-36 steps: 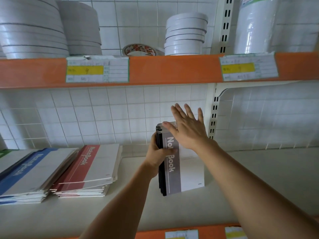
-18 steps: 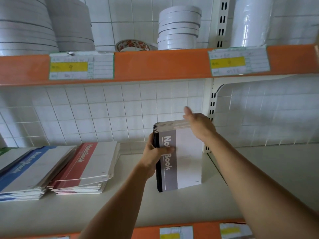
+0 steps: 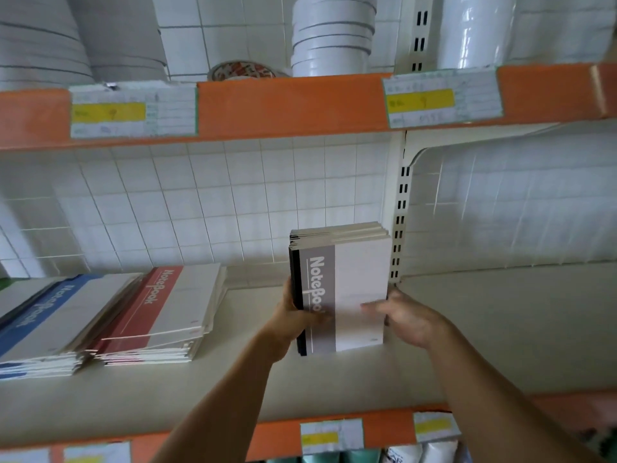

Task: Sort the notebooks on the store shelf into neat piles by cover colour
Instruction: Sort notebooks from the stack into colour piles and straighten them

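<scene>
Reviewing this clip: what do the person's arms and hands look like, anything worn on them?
Both forearms are bare as far as the frame shows: no sleeves, gloves, watch or bracelets visible. The left hand and right hand show no rings that I can make out, though the fingers are motion-blurred.

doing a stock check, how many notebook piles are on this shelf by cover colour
Grey-striped notebook pile, stood upright and held by the left hand and right hand: 1
Red-striped notebook pile, lying flat: 1
Blue-striped notebook pile, lying flat: 1
Total: 3 piles. A green edge at the far left may be another; too little shows to count it.
</scene>
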### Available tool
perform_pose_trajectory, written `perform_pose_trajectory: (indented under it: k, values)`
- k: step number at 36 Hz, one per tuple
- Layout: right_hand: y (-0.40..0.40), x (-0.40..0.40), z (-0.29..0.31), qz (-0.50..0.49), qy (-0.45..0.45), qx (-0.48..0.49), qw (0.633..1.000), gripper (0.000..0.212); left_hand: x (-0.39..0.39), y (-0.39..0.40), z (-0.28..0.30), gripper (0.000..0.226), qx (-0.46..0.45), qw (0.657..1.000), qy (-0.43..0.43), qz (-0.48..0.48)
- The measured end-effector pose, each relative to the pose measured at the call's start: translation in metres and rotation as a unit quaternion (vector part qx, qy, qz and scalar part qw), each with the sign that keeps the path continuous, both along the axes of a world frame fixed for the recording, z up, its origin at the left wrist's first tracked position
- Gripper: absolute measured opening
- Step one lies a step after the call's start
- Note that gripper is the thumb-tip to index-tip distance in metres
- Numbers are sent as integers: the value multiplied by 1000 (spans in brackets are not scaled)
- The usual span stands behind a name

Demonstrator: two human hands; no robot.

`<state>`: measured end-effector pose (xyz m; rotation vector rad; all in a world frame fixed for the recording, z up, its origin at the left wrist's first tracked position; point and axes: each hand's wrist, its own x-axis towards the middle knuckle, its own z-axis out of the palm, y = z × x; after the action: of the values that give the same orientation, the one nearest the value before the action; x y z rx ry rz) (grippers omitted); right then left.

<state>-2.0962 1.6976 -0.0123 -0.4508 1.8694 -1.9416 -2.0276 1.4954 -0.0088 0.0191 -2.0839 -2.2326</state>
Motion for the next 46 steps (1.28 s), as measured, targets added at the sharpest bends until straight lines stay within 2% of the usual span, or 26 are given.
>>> perform_pose_trajectory:
  k: [3,6,10,14,18,20,23,26,30,34,37,39,41,42,44,46]
  values:
    - [-8,-1,-17,-76,11,35,996,45,-1,3,-3,80,-48,998,-19,45]
    - [-5,-6,-12,-100,25,68,992,40,-10,4,6,72,-75,994,-46,71]
    - [5,-11,2,-115,-7,118,986,38,-19,13,17,55,-9,990,-124,71]
    - [11,-11,16,-109,-72,182,975,19,-29,26,31,29,40,973,-225,31]
    - [14,-16,12,-126,-110,206,964,44,-38,35,34,14,13,962,-273,5]
    - [15,-21,11,-131,-128,217,959,50,-42,39,35,12,-2,962,-273,2]
    - [17,-29,14,-127,-125,246,953,45,-51,40,34,16,-26,961,-275,2]
    - [16,-37,14,-121,-107,271,949,52,-56,39,33,15,-40,959,-281,8]
    - [12,-39,15,-119,-111,283,945,51,-61,35,30,10,-59,956,-287,3]
    - [7,-39,15,-123,-103,293,942,39,-65,32,25,20,-76,956,-284,8]
    - [7,-38,20,-115,-100,319,935,38,-69,33,20,29,-66,958,-275,36]
    - [5,-40,24,-122,-77,370,918,49,-73,35,15,54,-77,960,-264,58]
    - [1,-43,29,-148,-13,464,873,68,-84,35,2,92,-138,954,-249,91]
    - [-3,-41,34,-162,24,511,844,73,-85,35,0,98,-199,943,-245,107]
    - [-12,-34,41,-187,95,581,787,76,-71,37,10,82,-324,911,-214,136]
    - [-25,-24,46,-212,166,616,740,72,-57,34,20,68,-375,898,-171,153]
